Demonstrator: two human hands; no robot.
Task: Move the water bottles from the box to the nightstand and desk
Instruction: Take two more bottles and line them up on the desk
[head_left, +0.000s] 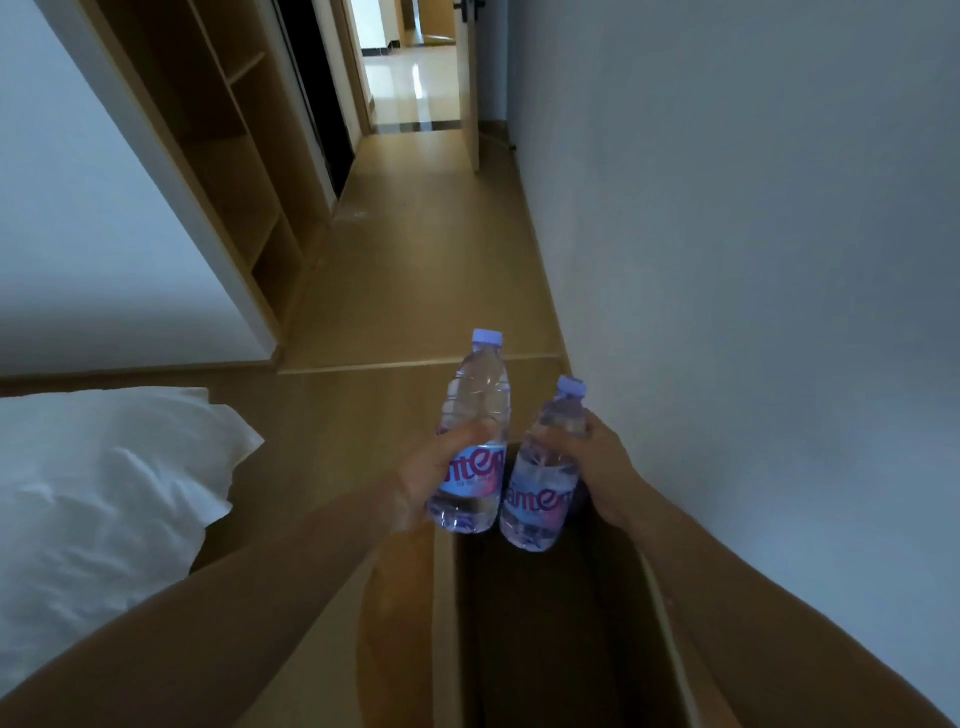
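Note:
Two clear water bottles with pale purple caps and pink-lettered labels are held side by side above an open cardboard box. My left hand grips the left bottle around its label, fingers curled round it. My right hand grips the right bottle at its upper body, slightly lower and closer to the wall. Both bottles stand nearly upright, tilted a little to the right. The box interior below them is dark; I cannot tell what it holds.
A bed with a white pillow fills the left foreground. A wooden surface lies beyond the pillow. The white wall runs close on the right. Ahead, a wooden floor leads past open wardrobe shelves to a doorway.

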